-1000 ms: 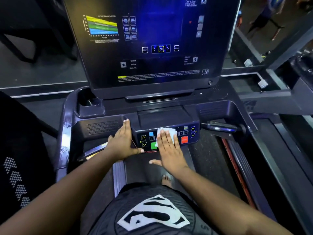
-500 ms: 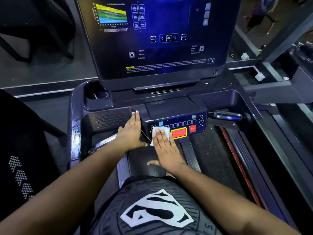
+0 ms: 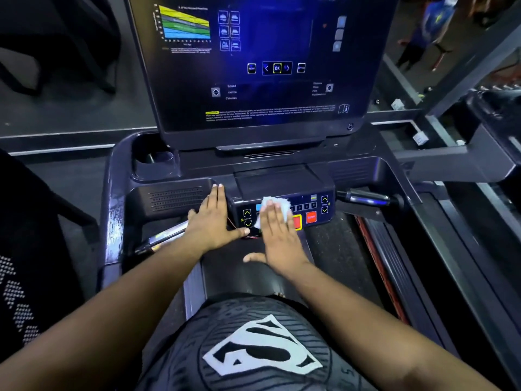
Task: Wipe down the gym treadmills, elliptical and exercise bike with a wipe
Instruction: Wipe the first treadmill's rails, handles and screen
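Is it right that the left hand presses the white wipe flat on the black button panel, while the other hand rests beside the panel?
No. The head view shows the right hand pressing the white wipe flat on the black button panel; the left hand rests beside the panel.

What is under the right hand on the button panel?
A white wipe lies under the flat right hand, pressed on the button panel. Its far edge shows past the fingertips. The buttons beneath the wipe and hand are covered, so I cannot tell them.
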Tool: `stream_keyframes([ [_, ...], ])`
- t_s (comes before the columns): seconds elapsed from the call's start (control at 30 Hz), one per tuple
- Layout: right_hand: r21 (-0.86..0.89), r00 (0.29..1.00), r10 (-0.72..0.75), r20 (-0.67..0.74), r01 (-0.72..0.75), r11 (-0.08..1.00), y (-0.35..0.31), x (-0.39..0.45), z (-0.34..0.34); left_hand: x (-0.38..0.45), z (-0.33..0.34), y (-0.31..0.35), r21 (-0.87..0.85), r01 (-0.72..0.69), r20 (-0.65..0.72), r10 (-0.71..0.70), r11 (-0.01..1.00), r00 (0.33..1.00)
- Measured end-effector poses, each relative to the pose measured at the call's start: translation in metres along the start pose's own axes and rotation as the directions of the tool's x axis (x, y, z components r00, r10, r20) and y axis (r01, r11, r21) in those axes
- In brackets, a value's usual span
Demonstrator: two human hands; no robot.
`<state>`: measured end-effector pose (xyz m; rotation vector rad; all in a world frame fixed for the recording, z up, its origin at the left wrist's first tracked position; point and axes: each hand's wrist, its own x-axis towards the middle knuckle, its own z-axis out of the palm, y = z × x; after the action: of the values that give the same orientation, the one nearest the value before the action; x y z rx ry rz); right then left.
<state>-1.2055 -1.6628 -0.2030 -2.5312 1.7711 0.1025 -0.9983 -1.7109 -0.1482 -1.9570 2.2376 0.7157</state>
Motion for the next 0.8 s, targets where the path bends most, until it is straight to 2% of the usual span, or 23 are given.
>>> stream_keyframes([
  [0.07, -0.032, 0.993, -0.115, -0.034, 0.114, 0.993, 0.0, 0.01, -0.002, -0.002, 0.004, -0.001, -0.007, -0.016, -0.062, 0.015, 1.0, 0.998],
  [0.13, -0.079, 0.985, -0.163, -0.052, 0.158, 0.984, 0.018, 0.011, -0.004, -0.006, 0.009, -0.002, -0.013, -0.048, -0.127, 0.046, 0.999, 0.991],
  [0.2, -0.094, 0.996, -0.082, -0.037, 0.078, 0.993, 0.05, 0.003, -0.004, -0.009, 0.015, -0.001, -0.001, -0.08, -0.185, 0.079, 0.997, 0.98],
  [0.3, -0.002, 0.992, 0.123, -0.032, -0.123, 0.992, 0.091, -0.016, -0.003, -0.011, 0.024, 0.006, 0.109, -0.131, -0.287, 0.157, 0.985, 0.945],
  [0.37, 0.048, 0.988, 0.152, -0.006, -0.152, 0.987, 0.096, -0.022, 0.001, -0.01, 0.029, 0.018, 0.201, -0.175, -0.329, 0.235, 0.964, 0.915],
  [0.53, -0.004, 0.995, -0.088, 0.043, 0.088, 0.996, 0.079, -0.026, 0.016, -0.005, 0.035, 0.055, 0.338, -0.223, -0.297, 0.329, 0.914, 0.896],
  [0.6, -0.034, 0.997, -0.079, 0.023, 0.08, 0.996, 0.098, -0.029, 0.017, -0.003, 0.037, 0.065, 0.366, -0.204, -0.28, 0.317, 0.908, 0.906],
  [0.7, -0.029, 1.0, 0.013, 0.013, -0.013, 1.0, 0.135, -0.031, 0.013, -0.002, 0.037, 0.073, 0.394, -0.155, -0.259, 0.271, 0.906, 0.927],
  [0.8, 0.014, 0.998, 0.056, 0.027, -0.056, 0.998, 0.139, -0.022, 0.001, 0.0, 0.036, 0.082, 0.395, -0.122, -0.265, 0.241, 0.91, 0.934],
])
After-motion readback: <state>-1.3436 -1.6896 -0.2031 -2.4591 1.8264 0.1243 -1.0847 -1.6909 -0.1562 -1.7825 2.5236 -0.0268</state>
